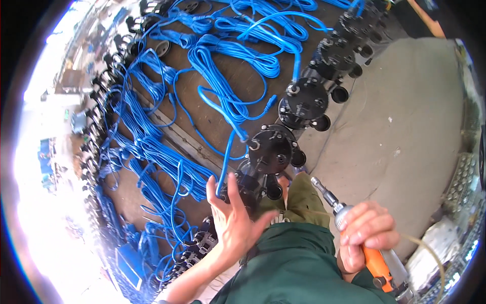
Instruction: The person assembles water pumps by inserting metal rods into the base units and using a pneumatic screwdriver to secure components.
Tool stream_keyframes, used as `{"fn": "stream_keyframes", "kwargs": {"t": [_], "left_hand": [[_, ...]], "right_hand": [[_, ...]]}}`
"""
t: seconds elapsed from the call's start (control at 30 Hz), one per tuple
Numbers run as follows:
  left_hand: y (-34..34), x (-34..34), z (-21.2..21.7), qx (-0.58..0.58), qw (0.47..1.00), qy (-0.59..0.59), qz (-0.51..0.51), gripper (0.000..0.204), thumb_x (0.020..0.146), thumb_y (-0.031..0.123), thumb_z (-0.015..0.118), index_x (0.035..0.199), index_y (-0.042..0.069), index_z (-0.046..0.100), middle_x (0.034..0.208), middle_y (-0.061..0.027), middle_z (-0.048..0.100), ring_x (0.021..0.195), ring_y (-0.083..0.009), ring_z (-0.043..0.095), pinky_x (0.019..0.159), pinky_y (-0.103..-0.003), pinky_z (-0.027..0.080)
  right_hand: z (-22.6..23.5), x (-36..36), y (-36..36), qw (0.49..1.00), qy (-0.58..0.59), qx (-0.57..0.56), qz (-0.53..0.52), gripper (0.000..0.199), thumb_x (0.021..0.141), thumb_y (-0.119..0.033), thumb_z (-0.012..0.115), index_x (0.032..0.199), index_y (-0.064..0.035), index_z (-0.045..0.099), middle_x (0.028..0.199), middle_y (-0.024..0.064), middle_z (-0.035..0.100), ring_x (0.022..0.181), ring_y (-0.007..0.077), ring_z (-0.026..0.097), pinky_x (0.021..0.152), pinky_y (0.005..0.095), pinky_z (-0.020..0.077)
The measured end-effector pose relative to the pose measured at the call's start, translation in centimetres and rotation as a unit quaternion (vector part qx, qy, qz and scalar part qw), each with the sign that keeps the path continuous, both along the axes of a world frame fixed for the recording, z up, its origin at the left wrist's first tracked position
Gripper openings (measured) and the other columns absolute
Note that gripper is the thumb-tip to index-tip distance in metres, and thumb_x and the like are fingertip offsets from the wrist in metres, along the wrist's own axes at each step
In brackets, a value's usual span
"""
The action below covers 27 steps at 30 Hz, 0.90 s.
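Note:
My right hand (369,230) is wrapped round an orange and grey power screwdriver (378,264) with a socket bit, held off the right side of my body. Its tip points up and to the left, apart from the pumps. My left hand (234,218) has its fingers spread over a black pump, partly covering it, beside a blue cable that rises from it. Whether the fingertips touch is unclear. Just beyond stands another round black pump (273,148) with bolts on its top and a blue cable attached. A similar black pump (305,101) follows farther up the row.
Coiled blue cables (217,76) lie over the brown table (190,109) on the left. More black pumps (338,54) continue the row along its right edge. A second line of black parts (114,76) runs down the far left. A thin hose (430,251) trails behind the screwdriver. Grey floor (400,131) lies at right.

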<state>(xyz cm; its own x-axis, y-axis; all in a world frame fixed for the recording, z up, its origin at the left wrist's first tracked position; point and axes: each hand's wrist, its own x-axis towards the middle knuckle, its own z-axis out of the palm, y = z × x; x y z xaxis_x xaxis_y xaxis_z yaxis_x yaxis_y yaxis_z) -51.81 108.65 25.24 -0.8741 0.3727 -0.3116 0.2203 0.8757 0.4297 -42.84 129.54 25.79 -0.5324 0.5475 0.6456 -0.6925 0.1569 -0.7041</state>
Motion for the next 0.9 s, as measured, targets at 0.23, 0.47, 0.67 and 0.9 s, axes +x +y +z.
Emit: {"fn": "stream_keyframes", "kwargs": {"t": [0.23, 0.47, 0.67, 0.9], "left_hand": [[-0.2, -6.1, -0.8, -0.062, 0.994, 0.094, -0.015, 0.079, 0.066, 0.033, 0.093, 0.134, 0.012, 0.059, 0.122, -0.0229, 0.050, 0.114, -0.0395, 0.055, 0.098, -0.047, 0.049], [-7.4, -17.9, -2.9, 0.145, 0.947, -0.267, 0.102, 0.069, 0.074, 0.001, 0.084, 0.137, 0.003, 0.056, 0.114, -0.0091, 0.067, 0.099, -0.0170, 0.066, 0.090, -0.030, 0.055], [-6.6, -18.1, -3.4, 0.165, 0.942, -0.283, 0.074, 0.074, 0.069, -0.004, 0.085, 0.137, 0.004, 0.056, 0.114, -0.0085, 0.067, 0.101, -0.0179, 0.067, 0.090, -0.031, 0.057], [-4.7, -12.3, -1.7, 0.053, 0.994, -0.097, -0.018, 0.080, 0.053, 0.017, 0.095, 0.127, 0.009, 0.066, 0.120, -0.0075, 0.053, 0.111, -0.0219, 0.058, 0.086, -0.036, 0.057]], "right_hand": [[-3.3, 4.2, 2.5, 0.996, 0.015, -0.065, -0.061, 0.020, 0.081, -0.002, 0.072, 0.096, 0.0019, 0.059, 0.078, 0.0129, 0.064, 0.053, 0.0171, 0.062, 0.052, 0.0286, 0.0570], [-5.2, 10.0, 4.7, 0.982, -0.047, -0.108, -0.145, 0.023, 0.085, -0.005, 0.070, 0.105, -0.0001, 0.059, 0.089, 0.0127, 0.062, 0.058, 0.0157, 0.061, 0.059, 0.0319, 0.0565], [-6.2, 12.9, 5.6, 0.977, -0.095, -0.103, -0.158, 0.030, 0.085, 0.005, 0.061, 0.113, -0.0014, 0.053, 0.098, 0.0145, 0.059, 0.066, 0.0174, 0.059, 0.065, 0.0332, 0.0551], [-7.3, 12.1, 5.4, 0.981, -0.097, -0.104, -0.129, 0.032, 0.083, 0.006, 0.059, 0.113, 0.0004, 0.051, 0.098, 0.0157, 0.058, 0.070, 0.0172, 0.060, 0.061, 0.0296, 0.0555]]}}
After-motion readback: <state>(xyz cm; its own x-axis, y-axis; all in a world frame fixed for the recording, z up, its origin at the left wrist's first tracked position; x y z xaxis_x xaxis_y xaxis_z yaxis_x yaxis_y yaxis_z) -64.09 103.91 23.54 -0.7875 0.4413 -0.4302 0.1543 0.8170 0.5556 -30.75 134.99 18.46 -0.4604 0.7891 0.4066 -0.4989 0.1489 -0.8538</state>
